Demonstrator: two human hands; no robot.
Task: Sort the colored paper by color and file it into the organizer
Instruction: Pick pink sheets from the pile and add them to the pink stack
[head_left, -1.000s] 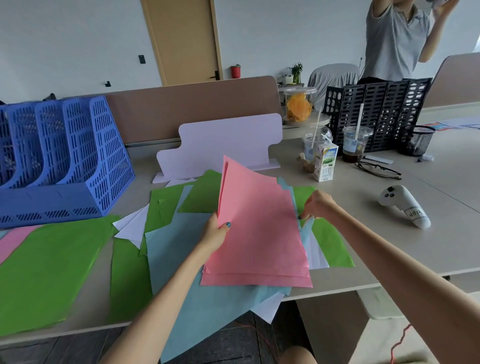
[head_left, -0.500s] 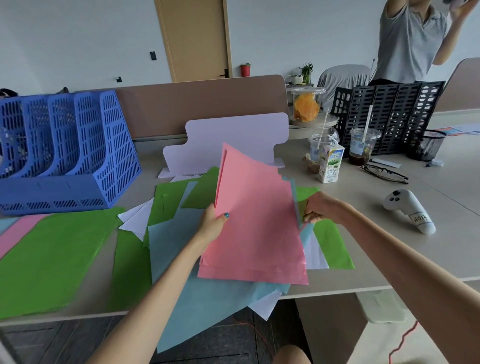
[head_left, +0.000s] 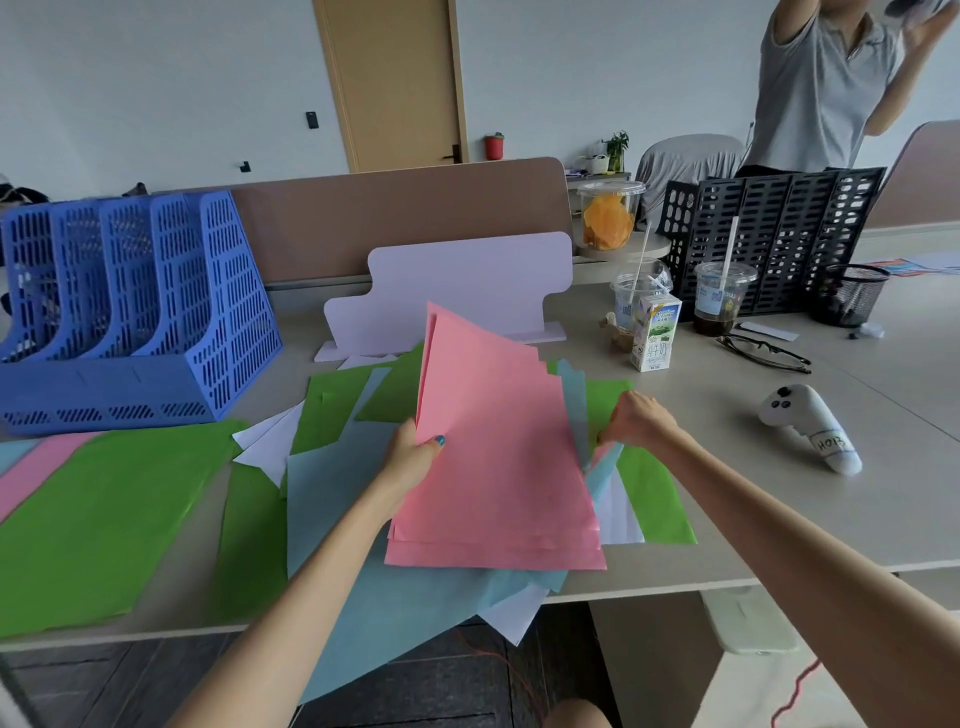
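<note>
1. Grips the pink stack (head_left: 498, 467) at its left edge with the left hand (head_left: 415, 457), thumb on top; holds it tilted up off the pile.
2. Pinches a sheet corner (head_left: 605, 460) at the stack's right edge with the right hand (head_left: 636, 415), fingers curled. Cannot tell whether that sheet is pink or blue.
3. Step in hand, as judged: gathering pink out of the mixed pile.
4. Under the stack: light-blue sheets (head_left: 332, 499), green sheets (head_left: 660, 499) and white sheets (head_left: 265, 447), overlapping and unsorted on the worktop (head_left: 779, 493), some overhanging its near edge.
5. Left of the pile: a large green sheet (head_left: 104, 509) touching a pink strip (head_left: 36, 467); possibly early colour piles, not certain.
6. Blue organizer (head_left: 156, 312): upright at far left, well apart from both hands. No paper visible in its compartments through the slats.
7. Progress, as judged: early. Pink partly collected; blue, green and white left to sort; all filing left.
8. Other containers: black organizer (head_left: 779, 234) at the back, contents not visible; mesh cup (head_left: 847, 296) beside it, too dark to tell; clear tub (head_left: 608, 213) with orange pieces; plastic cup (head_left: 719, 301) with dark drink and straw.
</note>
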